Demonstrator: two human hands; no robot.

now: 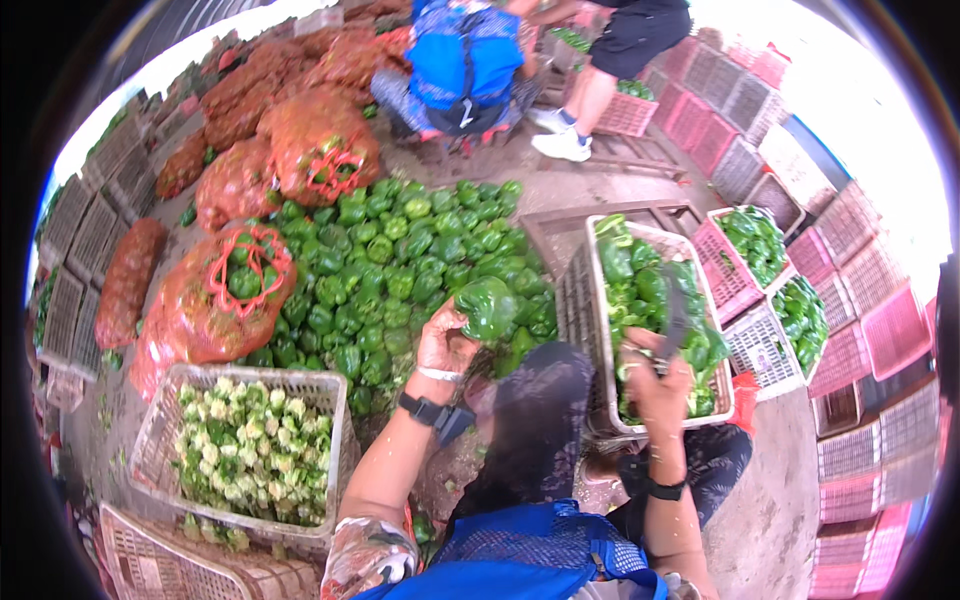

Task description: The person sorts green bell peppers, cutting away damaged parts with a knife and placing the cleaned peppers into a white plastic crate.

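A green bell pepper [486,308] is gripped in my left hand [445,345], held up over the near edge of a large pile of green peppers [395,250] on the ground. My right hand [657,385] is closed around a knife [678,310], whose dark blade points up and away. That hand is above a pale plastic crate [612,385] filled with peppers, at my right knee. To my left stands another crate [342,440] of cut pepper cores [255,450] with pale seed clusters.
Red mesh sacks [205,310] of peppers lie along the left. Pink and white crates of peppers [755,245] stand at the right, before stacked crates [870,340]. Ahead, a person in blue [465,60] sits, and another person in white shoes [562,145] stands near a wooden frame [640,158].
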